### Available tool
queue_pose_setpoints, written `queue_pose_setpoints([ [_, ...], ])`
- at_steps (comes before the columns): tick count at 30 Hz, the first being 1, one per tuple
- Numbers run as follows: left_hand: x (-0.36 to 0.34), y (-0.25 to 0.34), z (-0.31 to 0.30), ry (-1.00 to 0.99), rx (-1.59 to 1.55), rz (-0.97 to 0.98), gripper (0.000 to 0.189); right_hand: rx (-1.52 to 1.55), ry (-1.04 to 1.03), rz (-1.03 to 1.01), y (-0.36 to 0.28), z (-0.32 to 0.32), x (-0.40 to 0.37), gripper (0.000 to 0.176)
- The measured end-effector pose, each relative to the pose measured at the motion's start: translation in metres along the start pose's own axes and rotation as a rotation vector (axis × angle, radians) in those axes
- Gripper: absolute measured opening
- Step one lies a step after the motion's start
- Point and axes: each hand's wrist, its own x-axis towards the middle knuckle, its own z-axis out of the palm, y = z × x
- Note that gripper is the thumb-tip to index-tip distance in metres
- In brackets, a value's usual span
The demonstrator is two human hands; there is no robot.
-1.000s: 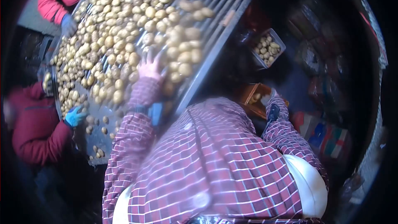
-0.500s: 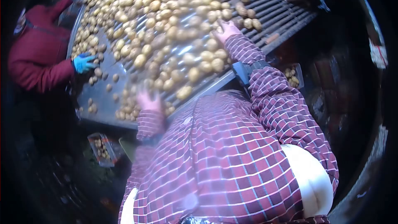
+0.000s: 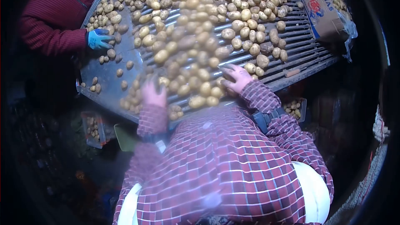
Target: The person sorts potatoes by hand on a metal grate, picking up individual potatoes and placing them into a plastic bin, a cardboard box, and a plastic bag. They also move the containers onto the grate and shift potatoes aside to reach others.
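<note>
Many potatoes (image 3: 200, 75) lie spread over a slatted metal table (image 3: 300, 54). My left hand (image 3: 154, 91) is at the near edge of the table, fingers apart over small potatoes, somewhat blurred; I see nothing held in it. To the right, my right hand (image 3: 236, 78) rests against the near side of the potato pile, its fingers spread and bent, touching potatoes without gripping one. A haze across the middle of the view smears the potatoes between the hands.
A co-worker in a dark red jacket (image 3: 54, 21) has a blue-gloved hand (image 3: 99, 39) at potatoes on the left. A banana box (image 3: 318, 10) stands at the back right. Crates of potatoes sit below, at left (image 3: 93, 129) and right (image 3: 295, 109). A brownish piece (image 3: 292, 73) lies on the slats.
My view has shifted, showing more of the banana box. My right hand has drawn nearer to my body along the pile. The co-worker's gloved hand is still among the potatoes.
</note>
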Motion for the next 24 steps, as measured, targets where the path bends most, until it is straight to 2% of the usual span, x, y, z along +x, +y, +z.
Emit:
queue_pose_setpoints([
  [2, 0.026, 0.018, 0.006, 0.004, -0.096, 0.017, 0.047, 0.190, 0.103, 0.117, 0.012, -0.012, -0.008, 0.041],
  [4, 0.057, 0.040, 0.016, -0.036, -0.087, 0.032, 0.046, 0.165, 0.312, 0.181, 0.037, -0.011, -0.014, 0.036],
  [6, 0.095, 0.053, 0.042, -0.130, -0.029, 0.241, 0.051, 0.088, 0.373, 0.240, 0.073, -0.008, -0.021, 0.041],
  [8, 0.125, 0.094, 0.051, -0.363, 0.293, 0.282, 0.057, 0.017, 0.456, 0.337, 0.078, -0.016, -0.021, 0.043],
  [10, 0.150, 0.112, 0.071, -0.466, 0.502, 0.211, 0.038, -0.053, 0.532, 0.429, 0.088, -0.019, -0.023, 0.046],
  [13, 0.170, 0.113, 0.097, -0.506, 0.614, 0.179, 0.035, -0.092, 0.627, 0.571, 0.109, -0.029, -0.031, 0.052],
  [14, 0.172, 0.124, 0.083, -0.540, 0.563, 0.146, 0.036, -0.095, 0.634, 0.630, 0.132, -0.023, -0.031, 0.054],
  [16, 0.182, 0.102, 0.090, -0.515, 0.396, 0.130, 0.042, 0.113, 0.504, 0.709, 0.162, -0.010, -0.030, 0.063],
  [18, 0.182, 0.062, 0.088, -0.539, -0.156, 0.006, 0.050, -0.014, 0.438, 0.677, 0.140, -0.008, -0.027, 0.065],
  [19, 0.171, 0.061, 0.073, -0.545, -0.576, -0.088, 0.054, -0.071, 0.376, 0.690, 0.125, -0.008, -0.029, 0.067],
  [20, 0.156, 0.101, 0.031, -0.460, -0.679, -0.402, 0.052, 0.004, 0.431, 0.573, 0.130, 0.006, -0.030, 0.070],
  [21, 0.148, 0.075, 0.033, -0.383, -0.895, -0.429, 0.053, 0.116, 0.372, 0.571, 0.107, -0.004, -0.034, 0.069],
  [22, 0.134, 0.044, 0.038, -0.326, -1.294, -0.344, 0.039, 0.229, 0.309, 0.559, 0.082, -0.015, -0.037, 0.069],
  [24, 0.107, 0.037, 0.000, -0.427, -1.652, -0.357, 0.037, 0.399, 0.187, 0.512, 0.079, -0.009, -0.045, 0.057],
])
